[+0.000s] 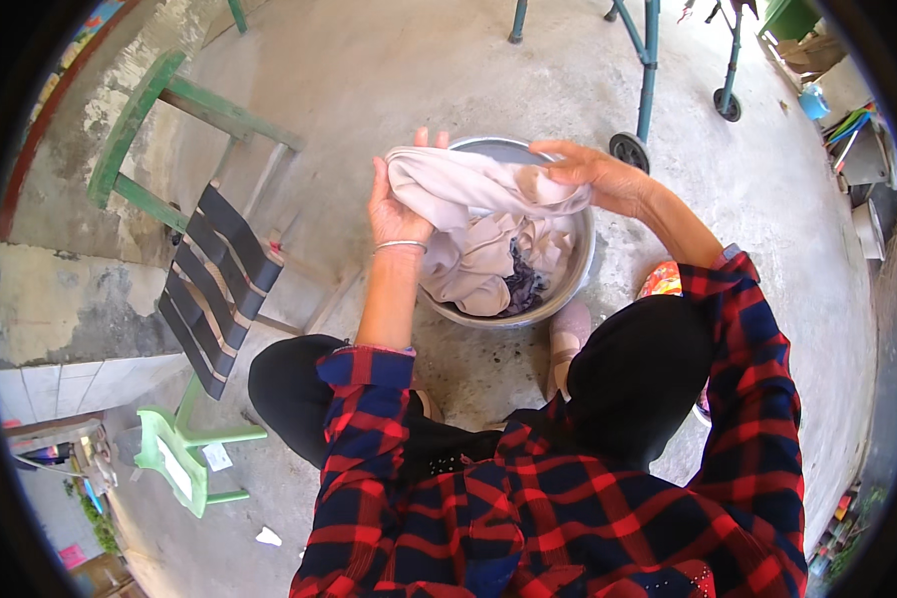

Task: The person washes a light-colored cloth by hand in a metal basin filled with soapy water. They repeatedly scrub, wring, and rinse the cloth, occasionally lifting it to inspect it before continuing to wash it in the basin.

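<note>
Outdoors, on a bare grey concrete floor [399, 60], stained and patchy, with a weathered low wall [65, 289] along the left side of the view. One round metal basin [580, 269] sits on the floor directly in front of the crouching person, near the middle of the concrete. One pale beige cloth [468, 189] is bunched up and lifted over the basin's rim, its lower folds hanging down into the bowl beside a smaller dark purple piece [521, 289] lying at the bottom. Left hand [394, 209]: fingers curled around the left end of the cloth, closed on it; one silver bangle [401, 245] at the wrist. Right hand [593, 174]: fingers bent down over the right end of the same cloth at the far rim, gripping it. Both sleeves are red and dark blue plaid. Seating count: one chair [214, 269] with a green frame and black slats, tipped at an angle to the left of the basin, and one small light green plastic stool [174, 453] near the lower left edge of the floor. One scrap of white paper [268, 536] lies on the concrete below the stool. Wheeled blue-green metal frame [648, 60] at the far edge, two small wheels visible. Assorted clutter at the far right edge, too small to identify.
</note>
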A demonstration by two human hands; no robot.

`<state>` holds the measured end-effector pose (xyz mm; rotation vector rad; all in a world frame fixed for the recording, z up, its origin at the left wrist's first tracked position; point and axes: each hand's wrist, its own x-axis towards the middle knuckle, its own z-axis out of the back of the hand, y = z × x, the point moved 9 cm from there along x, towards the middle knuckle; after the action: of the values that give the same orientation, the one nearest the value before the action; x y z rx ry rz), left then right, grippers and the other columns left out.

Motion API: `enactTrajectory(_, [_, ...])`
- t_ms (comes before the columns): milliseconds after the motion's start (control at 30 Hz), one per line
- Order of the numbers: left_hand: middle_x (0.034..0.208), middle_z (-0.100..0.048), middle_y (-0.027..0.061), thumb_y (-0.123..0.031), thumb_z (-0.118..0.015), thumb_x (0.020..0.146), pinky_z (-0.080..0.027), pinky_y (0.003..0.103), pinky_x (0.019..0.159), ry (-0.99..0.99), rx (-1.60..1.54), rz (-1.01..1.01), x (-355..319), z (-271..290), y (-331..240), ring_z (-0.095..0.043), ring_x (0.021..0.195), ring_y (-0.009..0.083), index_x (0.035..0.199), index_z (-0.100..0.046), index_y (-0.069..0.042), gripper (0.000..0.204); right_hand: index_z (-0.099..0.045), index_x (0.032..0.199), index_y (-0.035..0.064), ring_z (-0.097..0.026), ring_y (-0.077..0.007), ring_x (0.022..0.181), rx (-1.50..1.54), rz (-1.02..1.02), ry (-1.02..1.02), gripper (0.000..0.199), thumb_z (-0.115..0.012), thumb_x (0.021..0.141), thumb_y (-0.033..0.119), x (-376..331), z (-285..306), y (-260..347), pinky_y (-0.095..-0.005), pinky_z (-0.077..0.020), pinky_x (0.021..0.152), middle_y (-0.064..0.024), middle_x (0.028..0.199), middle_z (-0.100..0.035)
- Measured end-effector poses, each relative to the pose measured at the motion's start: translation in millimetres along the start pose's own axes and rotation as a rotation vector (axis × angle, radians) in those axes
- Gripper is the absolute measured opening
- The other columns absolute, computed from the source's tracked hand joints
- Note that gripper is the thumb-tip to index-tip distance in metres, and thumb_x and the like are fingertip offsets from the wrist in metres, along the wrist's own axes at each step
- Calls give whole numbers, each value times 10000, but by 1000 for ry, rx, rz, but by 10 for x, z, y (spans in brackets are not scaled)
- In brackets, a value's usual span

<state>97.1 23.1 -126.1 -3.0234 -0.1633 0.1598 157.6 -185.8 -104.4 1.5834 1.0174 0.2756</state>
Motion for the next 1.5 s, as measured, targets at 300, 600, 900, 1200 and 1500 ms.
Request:
enactTrajectory(300, [1118,-614,144,-600,-493,914,-464,412,976,-241,188,174,387,1425,503,-569,1094,275,1158,-560,-28,626,-646,865,70,-561,-70,764,-258,416,-57,141,-638,890,209,726,-458,-495,-236,-444,689,17,774,-593])
enactTrajectory(600, [1002,-641,58,-442,-521,957,-520,373,821,-412,211,314,469,1409,1328,-619,935,215,1086,-601,-136,342,-614,789,74,-658,-336,654,-1219,243,-645,381,-559,911,431,1541,681,-1025,-451,-496,551,-160,727,-665])
enactTrajectory(900, [1082,-666,137,-228,-670,844,-514,428,867,-385,1325,287,1167,2261,253,-646,994,293,1096,-620,-34,321,-626,1149,69,-600,-360,1014,-1098,452,-485,406,-614,833,325,1568,1008,-1540,-436,-483,881,-196,960,-637])
enactTrajectory(1200, [1039,-677,202,-236,-602,763,-493,426,891,-514,2166,267,1323,2574,230,-637,1012,364,948,-680,14,321,-711,744,67,-678,-321,723,-1481,-20,-395,176,-607,707,204,1819,1113,-1986,-424,-523,665,-171,744,-685])
enactTrajectory(1500, [1111,-573,72,-446,-620,901,-480,444,930,-544,525,105,1018,2672,554,-548,1091,240,1072,-576,-90,397,-636,1073,104,-618,-395,898,-857,365,-529,327,-551,766,178,1966,892,-2023,-472,-501,769,-167,987,-657])
